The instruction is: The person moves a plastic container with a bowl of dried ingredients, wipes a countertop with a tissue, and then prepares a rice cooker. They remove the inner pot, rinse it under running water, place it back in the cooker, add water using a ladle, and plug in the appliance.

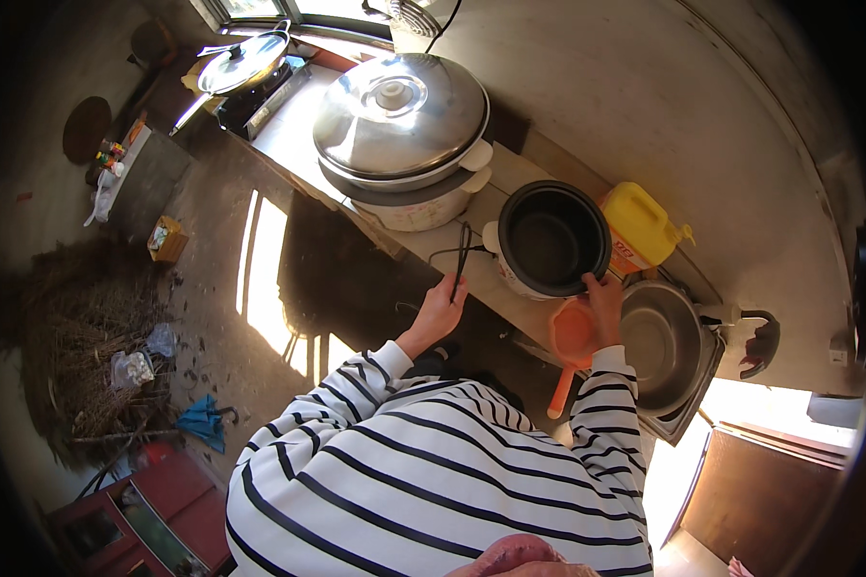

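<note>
A rice cooker with a dark inner pot (553, 234) stands uncovered on the counter. My right hand (605, 303) grips the near right rim of this pot. Over the counter's front edge, my left hand (444, 306) holds a looped black power cord (463, 252), which runs to the cooker's left side. Beside my right wrist is an orange plastic dipper (574, 333), its handle pointing towards me. A yellow plastic jug (636, 223) stands behind the cooker. Left of it is a larger cooker (418, 209) under a shiny steel lid (404, 119).
A steel basin (657, 342) sits at the right, near a faucet (722, 314). At the counter's far left a lidded pan (249, 61) rests on a stove (260, 104). A blue umbrella (202, 424) and a heap of brushwood (86, 346) lie on the floor at left.
</note>
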Tool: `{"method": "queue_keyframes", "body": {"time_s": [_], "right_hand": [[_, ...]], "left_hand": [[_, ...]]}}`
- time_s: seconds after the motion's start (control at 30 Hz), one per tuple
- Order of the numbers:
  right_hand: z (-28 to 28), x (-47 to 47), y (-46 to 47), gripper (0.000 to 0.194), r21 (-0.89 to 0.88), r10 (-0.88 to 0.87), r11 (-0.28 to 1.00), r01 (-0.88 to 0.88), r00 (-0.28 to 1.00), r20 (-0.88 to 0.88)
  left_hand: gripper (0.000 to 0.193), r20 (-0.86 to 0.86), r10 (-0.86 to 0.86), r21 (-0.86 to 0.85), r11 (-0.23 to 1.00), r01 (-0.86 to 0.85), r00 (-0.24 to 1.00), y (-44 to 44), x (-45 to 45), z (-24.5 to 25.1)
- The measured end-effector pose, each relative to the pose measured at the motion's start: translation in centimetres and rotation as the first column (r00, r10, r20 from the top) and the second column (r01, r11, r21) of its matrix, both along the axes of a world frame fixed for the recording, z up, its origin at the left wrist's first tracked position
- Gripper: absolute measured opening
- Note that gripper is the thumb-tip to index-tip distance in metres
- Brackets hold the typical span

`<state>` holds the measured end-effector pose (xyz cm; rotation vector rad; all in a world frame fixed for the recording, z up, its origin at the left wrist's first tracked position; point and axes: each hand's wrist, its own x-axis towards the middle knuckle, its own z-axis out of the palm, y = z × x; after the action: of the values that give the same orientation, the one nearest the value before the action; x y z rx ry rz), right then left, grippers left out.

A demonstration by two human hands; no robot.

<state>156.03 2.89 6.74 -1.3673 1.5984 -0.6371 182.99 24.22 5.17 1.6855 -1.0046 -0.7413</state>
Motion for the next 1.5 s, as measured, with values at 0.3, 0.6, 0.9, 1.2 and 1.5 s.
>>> {"method": "queue_keyframes", "body": {"time_s": [0.3, 0.6, 0.9, 1.2, 1.5], "right_hand": [[2.5, 0.0, 0.6, 0.030, -0.066, 0.050, 0.996, -0.058, 0.992, -0.116], [1.6, -0.5, -0.5, 0.035, -0.165, 0.091, 0.980, -0.113, 0.987, -0.132], [2.5, 0.4, -1.8, 0.027, -0.098, 0.062, 0.993, -0.070, 0.995, -0.084], [6.7, -3.5, 0.1, 0.020, -0.151, -0.115, 0.970, 0.191, 0.905, 0.409], [11.6, -15.7, 11.0, 0.013, -0.153, -0.443, 0.854, 0.497, 0.850, 0.286]], "left_hand": [[0.022, 0.044, 0.029, 0.015, 0.999, -0.030, 0.999, 0.6, 0.1, 0.2], [0.025, -0.048, 0.023, 0.039, 0.999, -0.021, 0.999, 0.8, -0.2, -1.1], [0.024, -0.050, 0.044, 0.100, 0.994, -0.039, 0.998, 0.7, -0.6, -1.3], [0.026, 0.013, 0.066, 0.054, 0.996, -0.066, 0.998, -0.9, 1.6, 1.7], [0.076, 0.574, -0.121, -0.021, 0.987, 0.162, 0.810, -7.0, 1.1, 4.6]]}}
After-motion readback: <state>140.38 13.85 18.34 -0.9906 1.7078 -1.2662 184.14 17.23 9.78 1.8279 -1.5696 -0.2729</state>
